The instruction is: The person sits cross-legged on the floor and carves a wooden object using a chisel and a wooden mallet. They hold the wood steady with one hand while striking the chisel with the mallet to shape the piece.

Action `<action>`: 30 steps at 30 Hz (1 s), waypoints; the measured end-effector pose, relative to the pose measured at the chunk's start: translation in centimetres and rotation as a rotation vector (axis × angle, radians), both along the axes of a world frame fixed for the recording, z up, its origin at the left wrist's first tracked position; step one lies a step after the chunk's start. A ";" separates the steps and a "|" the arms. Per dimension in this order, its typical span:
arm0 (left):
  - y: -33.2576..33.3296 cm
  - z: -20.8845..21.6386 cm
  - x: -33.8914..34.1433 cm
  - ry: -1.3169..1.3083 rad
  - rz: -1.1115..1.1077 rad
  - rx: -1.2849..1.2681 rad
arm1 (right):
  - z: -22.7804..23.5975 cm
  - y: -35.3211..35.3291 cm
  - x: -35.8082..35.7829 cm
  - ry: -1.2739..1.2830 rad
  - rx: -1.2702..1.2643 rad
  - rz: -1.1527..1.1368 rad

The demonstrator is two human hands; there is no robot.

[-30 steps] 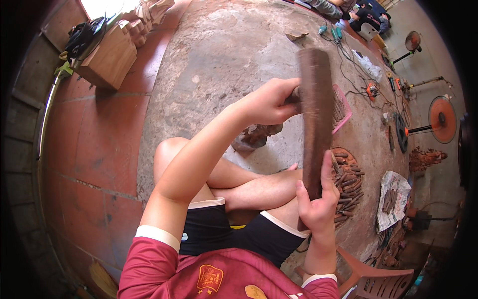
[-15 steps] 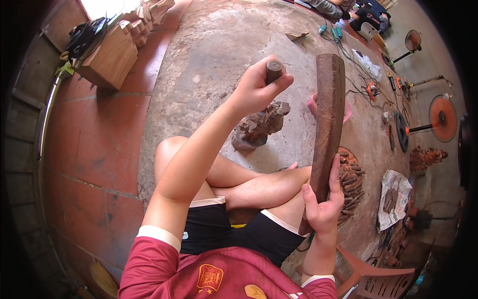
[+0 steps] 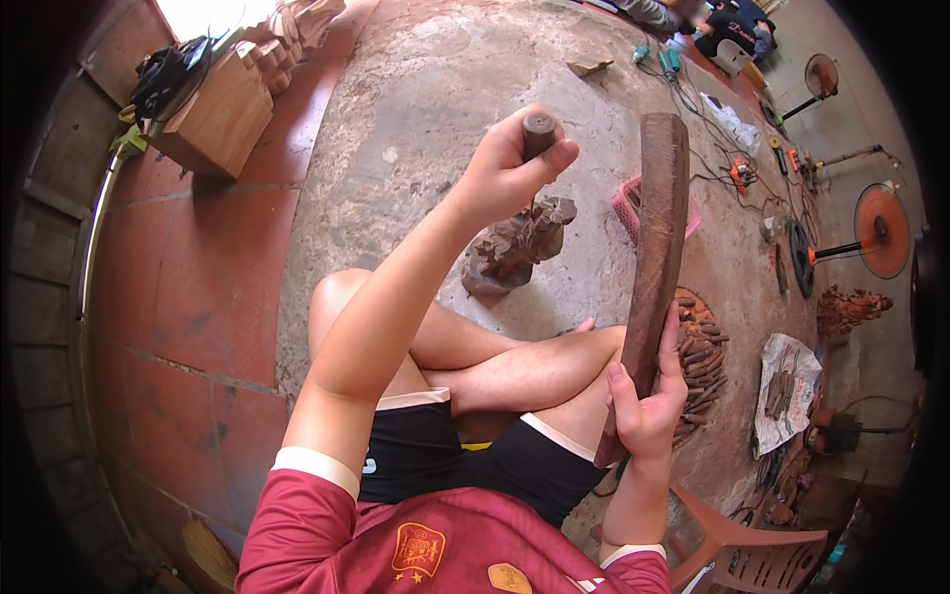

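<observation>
My left hand (image 3: 510, 173) is closed round a round wooden handle (image 3: 538, 127), its flat end facing up. Whatever lies below the fist on this handle is hidden. A long, dark wooden club (image 3: 661, 223) stands tilted upright in my right hand (image 3: 648, 401), gripped near its lower end with the thumb and fingers around it. Beyond my crossed legs, a dark carved wood piece (image 3: 517, 247) with a rough, knobbly shape stands on the floor, just below my left fist in the picture. A gap separates the club from the handle.
Right of my knee lies a round pile of wooden-handled tools (image 3: 701, 366). A pink basket (image 3: 627, 210) sits partly behind the club. Cables, standing fans (image 3: 881, 230), a white sack (image 3: 787, 391) and a red plastic chair (image 3: 752, 544) are at right. Wooden blocks (image 3: 223, 114) stand far left. People sit at the far right.
The club has shifted slightly right and down with my right hand. My left hand has moved a little left with the wooden handle. The carving stays in place.
</observation>
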State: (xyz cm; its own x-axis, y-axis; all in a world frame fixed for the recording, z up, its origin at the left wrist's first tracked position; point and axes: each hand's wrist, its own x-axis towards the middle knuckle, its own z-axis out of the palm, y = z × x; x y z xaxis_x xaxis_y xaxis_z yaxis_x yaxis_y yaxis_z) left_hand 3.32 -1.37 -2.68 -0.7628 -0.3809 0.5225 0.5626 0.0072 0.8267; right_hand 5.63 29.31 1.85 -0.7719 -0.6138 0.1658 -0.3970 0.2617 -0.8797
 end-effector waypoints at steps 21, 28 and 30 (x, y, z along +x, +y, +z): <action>-1.9 -2.8 2.3 -0.390 0.144 -0.732 | -13.8 3.5 -5.5 -0.503 -0.234 -0.115; -2.3 -4.5 1.2 -0.590 0.066 -0.655 | -14.7 2.9 -5.9 -0.511 -0.315 -0.141; -2.3 -4.6 0.9 -0.615 0.051 -0.601 | -14.8 2.8 -5.8 -0.515 -0.311 -0.132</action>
